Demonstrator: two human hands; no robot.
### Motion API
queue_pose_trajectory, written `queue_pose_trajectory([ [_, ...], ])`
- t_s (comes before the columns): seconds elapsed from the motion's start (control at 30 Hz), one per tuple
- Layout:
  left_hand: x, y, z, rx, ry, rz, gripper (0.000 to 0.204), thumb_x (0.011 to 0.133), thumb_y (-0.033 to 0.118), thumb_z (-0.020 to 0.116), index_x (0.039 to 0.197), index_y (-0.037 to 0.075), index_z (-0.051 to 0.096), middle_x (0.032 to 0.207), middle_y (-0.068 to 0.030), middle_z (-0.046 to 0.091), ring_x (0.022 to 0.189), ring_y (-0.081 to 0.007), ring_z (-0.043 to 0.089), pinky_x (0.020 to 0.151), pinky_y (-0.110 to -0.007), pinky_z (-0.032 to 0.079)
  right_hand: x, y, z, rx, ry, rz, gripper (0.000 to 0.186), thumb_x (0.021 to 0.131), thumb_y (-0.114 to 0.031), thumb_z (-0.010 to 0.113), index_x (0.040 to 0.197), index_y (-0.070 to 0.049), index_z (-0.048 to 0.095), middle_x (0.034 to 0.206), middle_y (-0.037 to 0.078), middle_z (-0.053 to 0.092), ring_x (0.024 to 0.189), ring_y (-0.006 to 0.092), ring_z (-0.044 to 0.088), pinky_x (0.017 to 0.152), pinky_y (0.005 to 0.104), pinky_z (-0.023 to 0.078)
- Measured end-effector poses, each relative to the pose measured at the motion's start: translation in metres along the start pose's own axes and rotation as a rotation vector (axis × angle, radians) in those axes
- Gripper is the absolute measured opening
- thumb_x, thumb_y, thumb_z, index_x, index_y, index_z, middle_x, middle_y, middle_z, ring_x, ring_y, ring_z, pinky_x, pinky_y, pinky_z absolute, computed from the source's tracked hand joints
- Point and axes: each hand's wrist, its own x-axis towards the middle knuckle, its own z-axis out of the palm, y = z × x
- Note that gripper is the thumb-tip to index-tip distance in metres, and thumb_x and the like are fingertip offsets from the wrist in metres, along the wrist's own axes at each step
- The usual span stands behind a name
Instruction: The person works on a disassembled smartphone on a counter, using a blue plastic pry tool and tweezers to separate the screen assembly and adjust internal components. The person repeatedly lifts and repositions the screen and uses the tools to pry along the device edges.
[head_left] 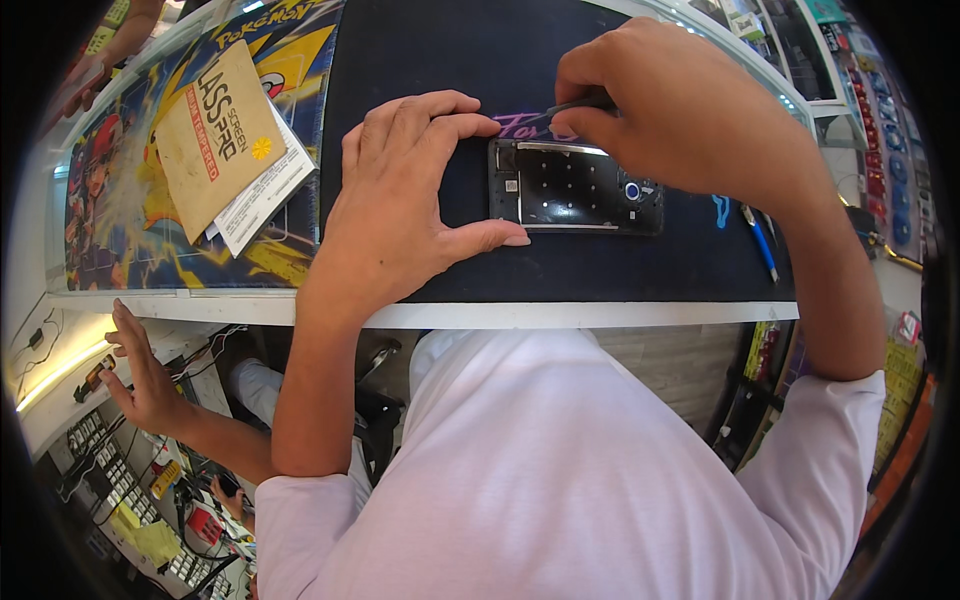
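An opened phone frame [575, 187], black with thin metal edges and a small blue ring near its right end, lay flat on a dark work mat [420, 40] at the middle of the counter. The left hand [400, 200] braced the frame's left end: the thumb lay along the near edge and the bent index finger reached over the far corner, so the fingers were closed around the frame. The right hand [680, 105] hovered over the far edge and pinched a thin dark tool [565, 108] between thumb and fingers; its tip pointed left, toward the frame's upper left corner. I could not tell if the tip touched the frame.

A blue pen [760, 240] lay on the mat to the right of the frame, near the right forearm. To the left of the mat there was a colourful cartoon mat [130, 240], and on it a brown cardboard package [215, 140] rested over some white paper sheets [265, 195]. A white counter edge [600, 315] ran below the mat.

Under the counter, at the lower left, another person's hand [145, 375] was spread open near shelves of small parts. The right hand covered the tool's handle and part of the mat behind it. The shelves at the right rim were blurred and bent.
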Motion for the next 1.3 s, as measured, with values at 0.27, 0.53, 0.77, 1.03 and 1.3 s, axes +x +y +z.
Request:
queue_pose_trajectory([
  [0.27, 0.000, -0.002, 0.002, -0.027, 0.037, 0.000, 0.098, 0.071, 0.051, 0.100, 0.152, 0.014, 0.059, 0.156, -0.0082, 0.058, 0.150, -0.0337, 0.045, 0.126, -0.050, 0.033, 0.006, -0.037, -0.047, -0.041, -0.318, 0.150, 0.028, 0.102, -0.023, 0.068, 0.099, 0.002, 0.081, 0.090, 0.023, 0.078, 0.094, 0.0414, 0.076, 0.089, 0.0505, 0.058],
  [0.53, -0.001, -0.003, 0.003, -0.015, 0.048, -0.008, 0.111, 0.070, 0.055, 0.100, 0.161, 0.014, 0.052, 0.158, -0.0100, 0.057, 0.150, -0.0345, 0.046, 0.127, -0.050, 0.032, 0.016, -0.052, -0.057, -0.113, -0.445, 0.240, 0.028, 0.102, -0.022, 0.069, 0.096, 0.004, 0.080, 0.091, 0.023, 0.078, 0.092, 0.0418, 0.075, 0.086, 0.0493, 0.059],
  [0.77, 0.000, -0.004, 0.004, -0.035, 0.051, 0.000, 0.112, 0.071, 0.055, 0.099, 0.163, 0.014, 0.049, 0.157, -0.0093, 0.057, 0.149, -0.0339, 0.047, 0.127, -0.050, 0.032, 0.009, -0.022, -0.007, -0.127, 0.025, -0.012, 0.021, 0.099, -0.019, 0.079, 0.097, 0.001, 0.081, 0.081, 0.019, 0.076, 0.074, 0.0351, 0.073, 0.072, 0.0448, 0.056],
  [1.03, 0.000, -0.003, 0.005, -0.052, 0.037, -0.013, 0.119, 0.068, 0.055, 0.101, 0.166, 0.017, 0.046, 0.150, -0.0062, 0.064, 0.143, -0.0311, 0.051, 0.126, -0.050, 0.030, -0.007, 0.007, 0.020, 0.052, 0.034, 0.128, 0.027, 0.103, -0.025, 0.076, 0.102, 0.002, 0.081, 0.082, 0.019, 0.076, 0.073, 0.0361, 0.073, 0.073, 0.0445, 0.056],
  [1.3, -0.001, -0.004, 0.006, -0.069, 0.053, -0.013, 0.126, 0.067, 0.056, 0.100, 0.171, 0.019, 0.041, 0.143, -0.0043, 0.067, 0.139, -0.0296, 0.053, 0.125, -0.051, 0.030, -0.013, 0.008, 0.022, -0.081, 0.023, 0.047, 0.026, 0.104, -0.025, 0.075, 0.107, -0.001, 0.083, 0.095, 0.016, 0.079, 0.089, 0.0361, 0.076, 0.084, 0.0453, 0.059],
])
